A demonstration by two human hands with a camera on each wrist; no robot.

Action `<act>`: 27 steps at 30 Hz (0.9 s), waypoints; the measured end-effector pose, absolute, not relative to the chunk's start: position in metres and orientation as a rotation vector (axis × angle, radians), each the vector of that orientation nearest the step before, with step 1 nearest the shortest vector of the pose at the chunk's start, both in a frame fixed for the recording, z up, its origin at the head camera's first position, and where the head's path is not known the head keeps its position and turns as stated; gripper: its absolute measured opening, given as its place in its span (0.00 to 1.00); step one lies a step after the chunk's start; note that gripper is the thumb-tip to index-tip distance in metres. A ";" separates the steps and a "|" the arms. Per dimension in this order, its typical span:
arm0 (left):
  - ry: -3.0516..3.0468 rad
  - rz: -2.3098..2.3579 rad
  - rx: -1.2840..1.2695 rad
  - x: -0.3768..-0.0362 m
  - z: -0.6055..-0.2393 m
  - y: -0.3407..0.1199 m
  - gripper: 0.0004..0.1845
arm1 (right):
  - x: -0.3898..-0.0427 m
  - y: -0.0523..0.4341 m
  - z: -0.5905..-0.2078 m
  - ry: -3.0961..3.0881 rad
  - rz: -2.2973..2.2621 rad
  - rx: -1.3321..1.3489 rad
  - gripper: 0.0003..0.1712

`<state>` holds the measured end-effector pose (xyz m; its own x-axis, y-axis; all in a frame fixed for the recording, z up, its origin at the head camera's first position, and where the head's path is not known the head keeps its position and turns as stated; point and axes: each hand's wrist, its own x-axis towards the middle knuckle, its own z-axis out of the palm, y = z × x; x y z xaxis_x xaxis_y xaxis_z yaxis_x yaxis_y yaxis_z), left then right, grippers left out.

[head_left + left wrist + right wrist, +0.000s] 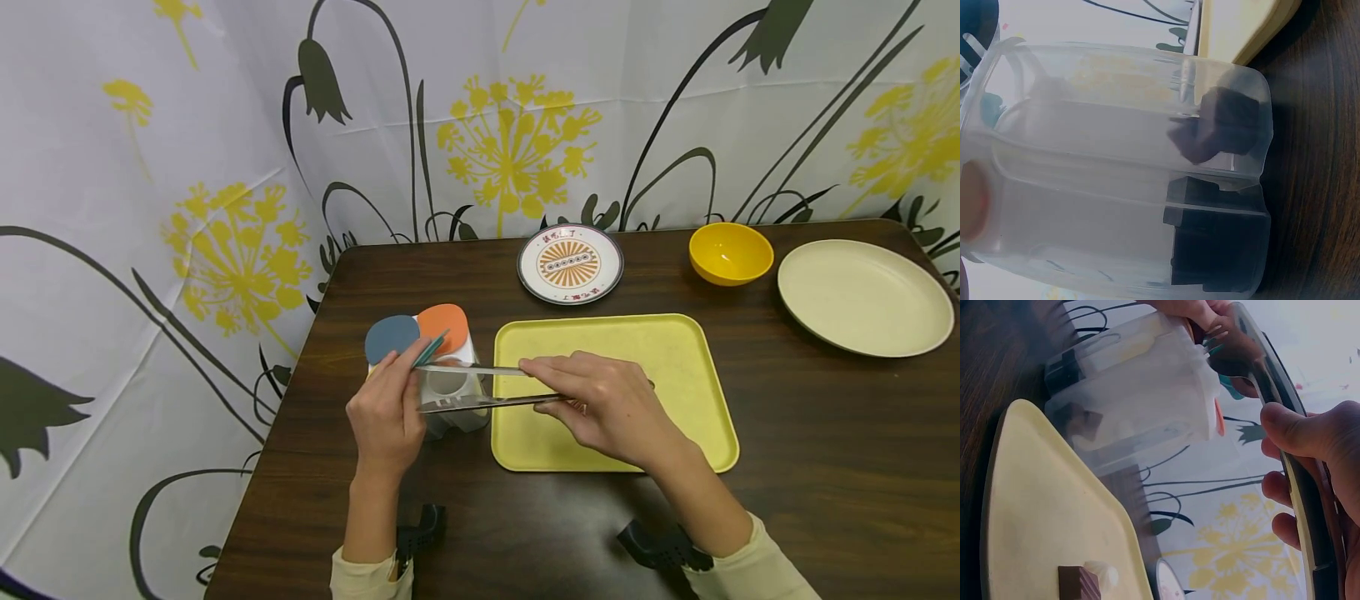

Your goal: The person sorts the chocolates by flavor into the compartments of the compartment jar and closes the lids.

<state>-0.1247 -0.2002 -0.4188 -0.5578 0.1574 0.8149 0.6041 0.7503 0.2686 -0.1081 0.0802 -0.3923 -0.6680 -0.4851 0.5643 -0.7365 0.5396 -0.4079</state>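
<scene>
1. Dark wooden desk (825,467) against a flowered white curtain (150,208).
2. Near its middle, a flat yellow tray (675,367); in the right wrist view, a small brown block (1077,582) with a pale lump beside it lying on that tray.
3. Toward the far right, a cream plate (862,296); left of it a yellow bowl (731,252), then a patterned small plate (570,263).
4. Just left of the tray, a translucent plastic holder (450,392) standing upright, with a blue paddle (390,336) and an orange paddle (444,325) rising from it.
5. Right hand (607,404) above the tray's left part, grip clenched on metal tongs (480,402) held level, their tips reaching over the holder's top.
6. Left hand (386,417) at the holder's near left side, grip pinching the tongs' tip end, with a thin teal utensil (430,350) at the fingertips; whether also held, impossible to tell.
</scene>
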 end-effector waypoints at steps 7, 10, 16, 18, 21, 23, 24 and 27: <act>-2.104 -0.696 -0.570 -0.125 -0.419 -0.200 0.18 | -0.106 0.090 -0.391 -2.402 0.870 0.963 0.34; -2.105 -0.697 -0.568 -0.125 -0.419 -0.200 0.17 | -0.105 0.099 -0.391 -2.419 0.855 0.917 0.37; -2.118 -0.701 -0.563 -0.125 -0.420 -0.200 0.17 | -0.102 0.124 -0.395 -2.529 0.815 0.820 0.39; -2.121 -0.701 -0.561 -0.125 -0.420 -0.200 0.18 | -0.101 0.134 -0.398 -2.581 0.803 0.798 0.38; -2.123 -0.698 -0.558 -0.125 -0.420 -0.200 0.18 | -0.099 0.148 -0.403 -2.682 0.772 0.757 0.36; -2.121 -0.696 -0.559 -0.125 -0.420 -0.200 0.18 | -0.097 0.157 -0.407 -2.764 0.757 0.727 0.34; -2.120 -0.694 -0.559 -0.125 -0.420 -0.200 0.18 | -0.096 0.161 -0.409 -2.806 0.751 0.709 0.34; -2.117 -0.697 -0.563 -0.125 -0.420 -0.200 0.18 | -0.094 0.171 -0.415 -2.908 0.744 0.667 0.32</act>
<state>-0.1249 -0.2004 -0.4203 -0.5654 0.1498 0.8111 0.6021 0.7470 0.2818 -0.0936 0.1706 -0.4146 -0.9039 -0.3934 0.1683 -0.4258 0.7890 -0.4429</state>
